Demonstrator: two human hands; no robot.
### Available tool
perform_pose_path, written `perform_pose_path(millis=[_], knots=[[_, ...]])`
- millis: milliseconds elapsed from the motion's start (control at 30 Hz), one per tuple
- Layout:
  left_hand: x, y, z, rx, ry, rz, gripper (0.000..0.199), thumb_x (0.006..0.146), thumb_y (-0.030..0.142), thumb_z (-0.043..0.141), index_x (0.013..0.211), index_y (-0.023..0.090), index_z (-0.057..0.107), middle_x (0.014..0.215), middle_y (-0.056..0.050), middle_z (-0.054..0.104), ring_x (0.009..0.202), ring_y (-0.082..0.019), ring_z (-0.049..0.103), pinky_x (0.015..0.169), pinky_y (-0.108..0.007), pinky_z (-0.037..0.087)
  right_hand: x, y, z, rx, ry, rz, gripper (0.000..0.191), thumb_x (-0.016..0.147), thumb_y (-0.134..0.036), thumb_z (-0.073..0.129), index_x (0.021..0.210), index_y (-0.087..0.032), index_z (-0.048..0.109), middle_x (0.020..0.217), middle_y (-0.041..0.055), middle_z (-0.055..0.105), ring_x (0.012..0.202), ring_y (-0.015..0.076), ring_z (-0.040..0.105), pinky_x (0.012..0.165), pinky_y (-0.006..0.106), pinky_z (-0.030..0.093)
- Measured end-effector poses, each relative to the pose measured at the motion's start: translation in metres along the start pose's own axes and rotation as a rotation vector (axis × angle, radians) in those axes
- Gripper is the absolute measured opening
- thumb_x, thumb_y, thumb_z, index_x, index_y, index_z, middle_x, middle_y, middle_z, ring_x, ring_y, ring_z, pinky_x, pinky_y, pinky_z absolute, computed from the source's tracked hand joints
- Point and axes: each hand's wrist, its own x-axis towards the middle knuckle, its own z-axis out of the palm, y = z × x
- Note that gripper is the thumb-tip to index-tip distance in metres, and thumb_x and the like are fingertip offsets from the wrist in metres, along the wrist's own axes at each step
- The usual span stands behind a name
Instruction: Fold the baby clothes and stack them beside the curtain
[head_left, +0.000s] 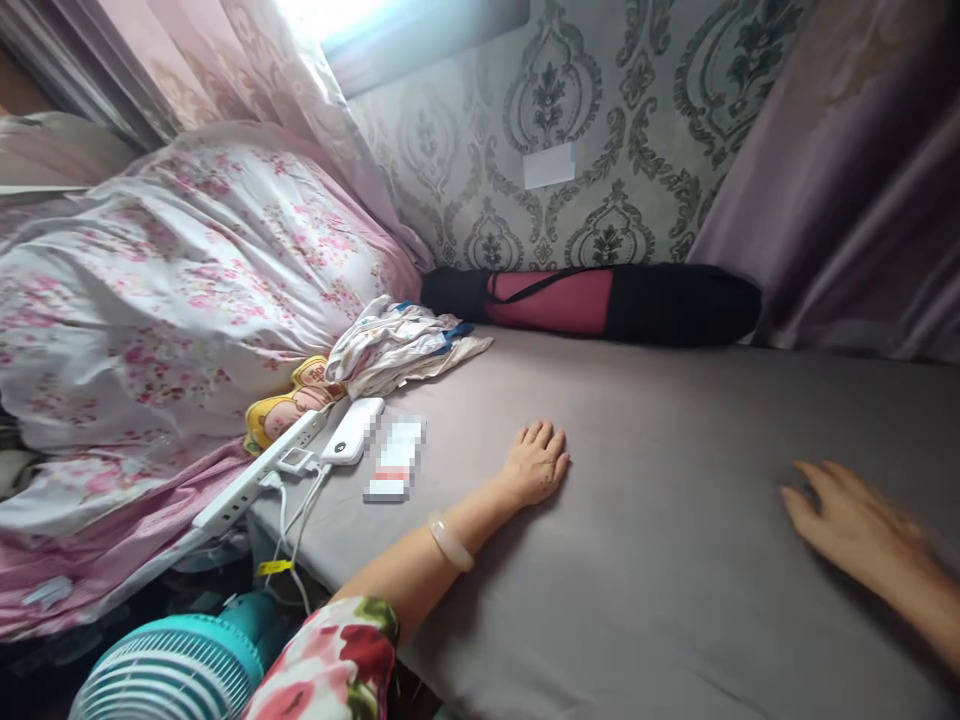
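My left hand (536, 463) lies palm down on the grey sheet (637, 580), its fingers stretched out and holding nothing. A pale bangle (451, 542) circles that wrist, below a floral sleeve (337, 660). Over at the right, my right hand (847, 510) is low over the same sheet, fingers apart and slightly blurred; whether it touches the cloth I cannot tell. Closest to the left hand is a phone (395, 460), partly pixelated, lying flat. Beside the phone rests a white power bank (355, 432) with a cable.
A white power strip (259, 475) runs along the left edge near a yellow plush toy (289, 405) and crumpled clothes (405, 345). A black and red long bag (585, 303) lies against the patterned wall. A teal fan (176, 665) stands below; floral fabric (187, 260) hangs at left.
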Motion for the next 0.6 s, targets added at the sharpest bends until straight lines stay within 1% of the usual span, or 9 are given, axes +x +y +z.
perform_pose_path(millis=[67, 100, 167, 267, 333, 367, 433, 500, 600], knots=[[0.0, -0.004, -0.003, -0.007, 0.014, 0.04, 0.05, 0.1, 0.04, 0.031, 0.139, 0.013, 0.045, 0.146, -0.018, 0.046, 0.138, -0.03, 0.039, 0.113, -0.048, 0.034, 0.008, -0.045, 0.018, -0.002, -0.103, 0.03, 0.071, 0.086, -0.056, 0.025, 0.138, -0.015, 0.052, 0.133, 0.0278, 0.053, 0.125, 0.0431, 0.049, 0.097, 0.06, 0.041], [0.001, -0.008, -0.005, -0.015, 0.021, 0.062, 0.048, 0.1, 0.04, 0.032, 0.137, 0.014, 0.047, 0.144, -0.018, 0.048, 0.137, -0.029, 0.041, 0.112, -0.047, 0.035, 0.011, -0.069, 0.024, 0.015, -0.158, -0.005, 0.068, 0.087, -0.053, 0.026, 0.135, -0.013, 0.054, 0.136, 0.0252, 0.053, 0.128, 0.0405, 0.048, 0.099, 0.058, 0.041], [0.002, -0.016, -0.011, -0.044, 0.01, 0.111, 0.043, 0.099, 0.038, 0.036, 0.133, 0.016, 0.05, 0.14, -0.016, 0.052, 0.134, -0.026, 0.045, 0.11, -0.043, 0.038, 0.012, -0.115, 0.032, 0.035, -0.207, -0.075, 0.065, 0.089, -0.05, 0.025, 0.132, -0.012, 0.056, 0.14, 0.0206, 0.051, 0.131, 0.0364, 0.046, 0.103, 0.054, 0.041], [0.002, -0.035, -0.024, -0.149, -0.065, 0.185, 0.036, 0.096, 0.031, 0.044, 0.127, 0.017, 0.056, 0.138, -0.012, 0.056, 0.128, -0.022, 0.05, 0.109, -0.034, 0.038, 0.007, -0.164, 0.037, 0.05, -0.263, -0.182, 0.062, 0.092, -0.047, 0.026, 0.135, -0.011, 0.052, 0.146, 0.0195, 0.046, 0.134, 0.0332, 0.043, 0.106, 0.05, 0.04], [0.001, -0.053, -0.035, -0.262, -0.133, 0.181, 0.032, 0.093, 0.028, 0.047, 0.12, 0.019, 0.062, 0.131, -0.009, 0.062, 0.118, -0.02, 0.058, 0.103, -0.029, 0.043, 0.002, -0.182, 0.04, 0.04, -0.304, -0.204, 0.061, 0.093, -0.048, 0.027, 0.137, -0.012, 0.05, 0.148, 0.0184, 0.044, 0.136, 0.0318, 0.042, 0.108, 0.049, 0.038], [-0.001, -0.064, -0.04, -0.321, -0.161, 0.144, 0.031, 0.093, 0.029, 0.047, 0.116, 0.019, 0.065, 0.124, -0.008, 0.066, 0.11, -0.019, 0.062, 0.097, -0.027, 0.046, -0.001, -0.187, 0.041, 0.03, -0.317, -0.205, 0.061, 0.093, -0.048, 0.027, 0.138, -0.012, 0.049, 0.148, 0.0177, 0.044, 0.137, 0.0311, 0.041, 0.109, 0.049, 0.036], [-0.004, -0.089, -0.053, -0.414, -0.179, -0.006, 0.033, 0.092, 0.035, 0.047, 0.111, 0.018, 0.068, 0.106, -0.007, 0.073, 0.093, -0.019, 0.067, 0.085, -0.027, 0.051, -0.007, -0.192, 0.044, 0.01, -0.316, -0.204, 0.062, 0.095, -0.047, 0.025, 0.139, -0.013, 0.049, 0.149, 0.0165, 0.044, 0.139, 0.03, 0.038, 0.113, 0.051, 0.031], [-0.008, -0.121, -0.068, -0.459, -0.088, -0.18, 0.035, 0.089, 0.035, 0.05, 0.111, 0.015, 0.069, 0.102, -0.009, 0.074, 0.09, -0.019, 0.068, 0.082, -0.028, 0.052, -0.012, -0.195, 0.046, -0.003, -0.293, -0.208, 0.063, 0.096, -0.047, 0.021, 0.141, -0.012, 0.048, 0.149, 0.0155, 0.044, 0.14, 0.0292, 0.036, 0.115, 0.052, 0.027], [-0.012, -0.173, -0.095, -0.374, 0.157, -0.416, 0.028, 0.084, 0.029, 0.054, 0.101, 0.017, 0.072, 0.104, -0.008, 0.074, 0.095, -0.02, 0.067, 0.087, -0.028, 0.051, -0.017, -0.198, 0.045, -0.013, -0.253, -0.216, 0.065, 0.096, -0.046, 0.018, 0.14, -0.01, 0.049, 0.148, 0.0151, 0.045, 0.14, 0.0287, 0.037, 0.115, 0.051, 0.025]])
